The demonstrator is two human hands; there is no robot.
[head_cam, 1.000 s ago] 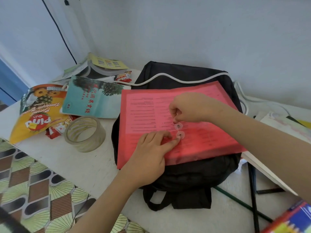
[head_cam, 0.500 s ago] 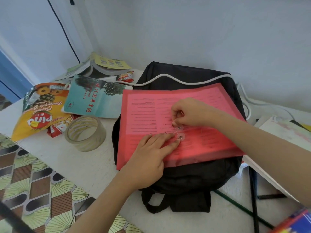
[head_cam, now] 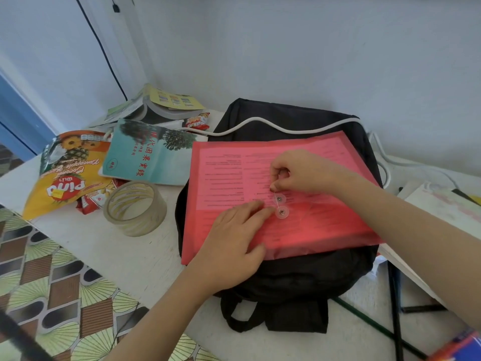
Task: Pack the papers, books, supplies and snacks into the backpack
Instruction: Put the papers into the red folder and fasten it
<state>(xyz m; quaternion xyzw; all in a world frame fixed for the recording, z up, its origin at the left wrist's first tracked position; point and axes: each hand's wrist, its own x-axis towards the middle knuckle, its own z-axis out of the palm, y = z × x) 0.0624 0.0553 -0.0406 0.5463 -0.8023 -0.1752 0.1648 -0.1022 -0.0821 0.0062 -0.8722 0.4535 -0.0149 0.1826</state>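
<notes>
A red translucent envelope folder (head_cam: 234, 178) with printed papers inside lies flat on top of a black backpack (head_cam: 291, 280) on the white table. My left hand (head_cam: 231, 246) rests flat on the folder, its fingertips pressing beside the lower of two clear string-tie buttons (head_cam: 282, 211). My right hand (head_cam: 299, 171) hovers just above the upper button and pinches the thin closure string. A teal book (head_cam: 153, 152), a yellow snack bag (head_cam: 65, 173) and a tape roll (head_cam: 135, 207) lie to the left.
More books (head_cam: 166, 105) and small red snack packets (head_cam: 197, 122) sit at the back left by the wall. A white cable (head_cam: 286, 127) crosses the backpack's top. Papers and a white board (head_cam: 442, 209) lie at the right. A patterned floor (head_cam: 39, 282) shows below the table's front edge.
My right hand has kept working the string around the two buttons, shifting slightly. My left hand stays pressed on the folder. The view has drifted a little.
</notes>
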